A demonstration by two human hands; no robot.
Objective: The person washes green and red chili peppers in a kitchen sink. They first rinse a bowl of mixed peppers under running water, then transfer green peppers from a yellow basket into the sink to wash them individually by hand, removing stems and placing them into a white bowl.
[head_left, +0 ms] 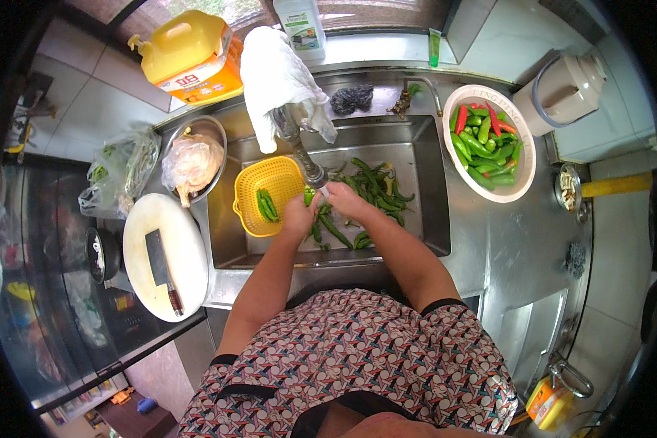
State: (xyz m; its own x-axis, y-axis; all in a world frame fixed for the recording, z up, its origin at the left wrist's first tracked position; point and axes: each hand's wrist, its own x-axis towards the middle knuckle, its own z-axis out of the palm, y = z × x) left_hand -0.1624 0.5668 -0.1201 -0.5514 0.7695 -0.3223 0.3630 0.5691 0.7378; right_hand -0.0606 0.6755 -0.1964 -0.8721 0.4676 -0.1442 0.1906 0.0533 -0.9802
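My left hand (300, 218) grips a green chili pepper (309, 195) just below the mouth of the faucet (313, 174). Beside it, my right hand (346, 200) reaches to the water stream (324, 190); whether its curled fingers hold anything is hidden. Both hands are over the stainless steel sink (435, 180). To the left of my left hand, a yellow plastic colander (252, 178) in the sink contains several green peppers (267, 206). More long green peppers (375, 183) lie loose on the sink floor, around and beyond my right hand.
Right of the sink stands a pale plastic basin (457, 180) of green and red peppers. Leftward are a metal bowl (223, 142) with bagged poultry and a round cutting board (142, 219) bearing a cleaver (157, 257). A white cloth (271, 71) drapes over the faucet.
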